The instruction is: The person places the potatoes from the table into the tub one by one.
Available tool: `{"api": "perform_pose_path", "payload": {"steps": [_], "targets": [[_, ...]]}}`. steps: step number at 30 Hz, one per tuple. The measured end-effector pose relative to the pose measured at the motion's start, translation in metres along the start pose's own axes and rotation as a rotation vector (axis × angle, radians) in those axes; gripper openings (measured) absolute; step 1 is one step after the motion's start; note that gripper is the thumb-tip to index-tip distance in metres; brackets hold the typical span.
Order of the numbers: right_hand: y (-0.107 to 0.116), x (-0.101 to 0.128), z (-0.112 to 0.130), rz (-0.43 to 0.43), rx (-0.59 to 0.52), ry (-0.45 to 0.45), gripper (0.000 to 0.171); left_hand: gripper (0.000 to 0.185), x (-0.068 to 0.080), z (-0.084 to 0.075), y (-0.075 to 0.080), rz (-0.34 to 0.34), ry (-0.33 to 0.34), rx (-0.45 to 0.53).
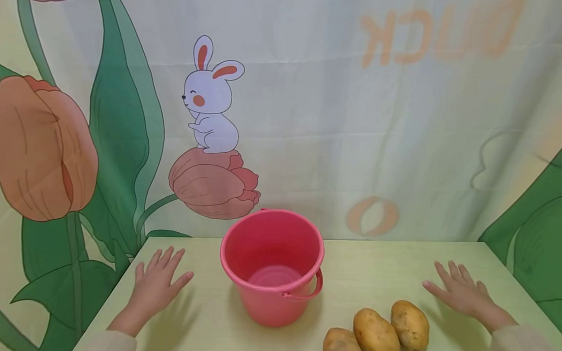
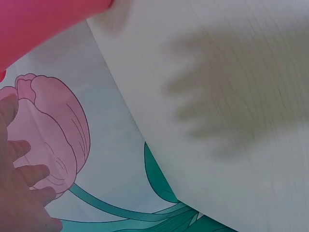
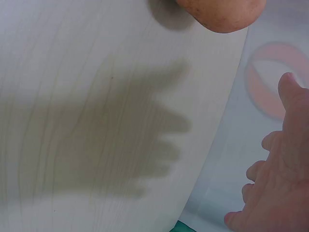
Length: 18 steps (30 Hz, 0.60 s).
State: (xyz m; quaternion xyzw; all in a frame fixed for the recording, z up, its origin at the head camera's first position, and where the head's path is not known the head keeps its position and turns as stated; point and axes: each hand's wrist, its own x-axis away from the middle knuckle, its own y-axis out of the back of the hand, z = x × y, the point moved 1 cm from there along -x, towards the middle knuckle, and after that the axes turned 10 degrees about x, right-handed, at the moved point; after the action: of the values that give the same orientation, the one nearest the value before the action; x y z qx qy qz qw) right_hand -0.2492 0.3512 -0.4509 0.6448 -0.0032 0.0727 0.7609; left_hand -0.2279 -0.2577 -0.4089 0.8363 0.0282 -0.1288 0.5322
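A pink plastic bucket (image 1: 272,264) with a handle stands empty near the middle of a pale table (image 1: 376,263). Three brown potatoes (image 1: 376,334) lie in a row at the front, right of the bucket. My left hand (image 1: 156,285) hovers flat over the table left of the bucket, fingers spread, holding nothing. Out to the right of the potatoes, my right hand (image 1: 461,293) is spread the same way, empty. In the left wrist view the hand (image 2: 21,193) casts a shadow on the table, with the bucket (image 2: 43,24) at top left. The right wrist view shows the hand (image 3: 280,179) and one potato (image 3: 222,12).
A printed curtain (image 1: 312,109) with tulips, leaves and a rabbit hangs right behind the table's far edge. The table's left edge (image 1: 111,288) and right edge (image 1: 530,291) lie close to each hand.
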Motion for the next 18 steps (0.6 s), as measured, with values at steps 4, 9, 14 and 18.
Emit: {"api": "perform_pose_path", "payload": {"steps": [4,9,14,18], "targets": [[-0.001,0.000,0.001,-0.006,0.012,0.011,0.082,0.060,0.001,-0.003,0.000,-0.030,-0.039,0.007],[0.000,0.001,0.004,-0.020,0.016,0.031,0.080,0.056,0.001,-0.009,0.000,-0.047,-0.080,0.016],[0.001,0.003,0.009,-0.040,0.022,0.054,0.077,0.055,0.002,-0.016,0.001,-0.064,-0.114,0.017],[0.004,0.005,0.014,-0.053,0.023,0.068,0.077,0.055,0.003,-0.020,0.001,-0.073,-0.138,0.023]]}}
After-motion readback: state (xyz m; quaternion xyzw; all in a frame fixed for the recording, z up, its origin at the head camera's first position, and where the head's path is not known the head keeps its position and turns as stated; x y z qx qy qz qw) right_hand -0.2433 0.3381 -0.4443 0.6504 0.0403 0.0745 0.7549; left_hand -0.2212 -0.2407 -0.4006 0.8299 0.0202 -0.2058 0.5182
